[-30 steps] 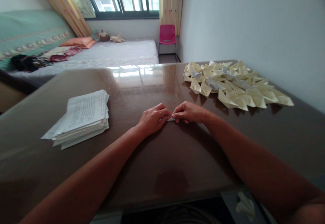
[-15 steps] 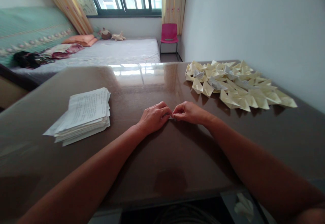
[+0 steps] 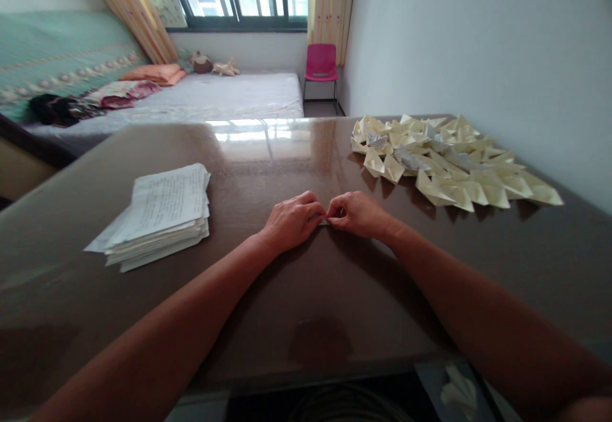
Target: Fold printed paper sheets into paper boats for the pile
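Note:
Close together over the middle of the brown table (image 3: pixel 268 320), my left hand (image 3: pixel 295 218) and my right hand (image 3: pixel 358 213) pinch a small pale piece of paper (image 3: pixel 324 222). Only a sliver of it shows between the fingertips; the fingers cover the rest, so its folded shape cannot be made out. Both hands are closed, with thumbs and forefingers nearly touching. To the left lies a stack of printed paper sheets (image 3: pixel 165 196). Folded paper boats (image 3: pixel 444 180), mostly cream with a few printed white ones, crowd the right side of the table.
Beyond the table stand a bed (image 3: pixel 248 94) and a pink chair (image 3: pixel 321 64) under a window. A white wall (image 3: pixel 468 46) runs along the right. Below the table's front edge, a crumpled pale item (image 3: pixel 459 391) lies at the lower right.
The fingers have shifted slightly on the small paper, and less of it shows now. The whole view has moved a little; the stack and the boats lie as before.

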Tool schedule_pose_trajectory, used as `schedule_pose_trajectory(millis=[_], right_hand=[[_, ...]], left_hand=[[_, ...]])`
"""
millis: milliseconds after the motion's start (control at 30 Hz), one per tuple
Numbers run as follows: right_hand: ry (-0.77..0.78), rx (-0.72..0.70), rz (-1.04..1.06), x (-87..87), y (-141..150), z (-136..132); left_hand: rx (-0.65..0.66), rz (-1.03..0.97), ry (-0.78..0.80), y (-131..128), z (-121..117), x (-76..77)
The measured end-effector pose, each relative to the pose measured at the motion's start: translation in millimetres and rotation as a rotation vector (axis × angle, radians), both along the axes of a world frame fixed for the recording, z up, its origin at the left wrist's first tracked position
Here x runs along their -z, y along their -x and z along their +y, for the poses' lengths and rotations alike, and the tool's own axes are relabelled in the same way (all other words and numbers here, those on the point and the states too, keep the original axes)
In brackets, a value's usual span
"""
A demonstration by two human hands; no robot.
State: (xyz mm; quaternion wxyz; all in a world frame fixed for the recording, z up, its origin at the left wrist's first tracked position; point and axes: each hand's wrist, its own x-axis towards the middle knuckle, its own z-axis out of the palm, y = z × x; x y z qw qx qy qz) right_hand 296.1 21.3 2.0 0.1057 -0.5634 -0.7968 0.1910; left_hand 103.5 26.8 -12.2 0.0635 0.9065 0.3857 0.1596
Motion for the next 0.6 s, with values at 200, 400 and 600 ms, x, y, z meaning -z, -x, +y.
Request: schedule_pose_trajectory(millis=[200,400,600], right_hand=[[0.029,-0.04,0.039,3.3,-3,1],[0.058,-0.05,-0.034,-2.0,-6,4],[0.098,0.014,-0.071,-5.2,-14,8]], left_hand=[[0.0,0.02,-0.032,-3,-2,0.8],[-0.131,-0.192,-0.085,15,10,-6.4],[-0.369,-0.099,0.067,69,42,-12.1]])
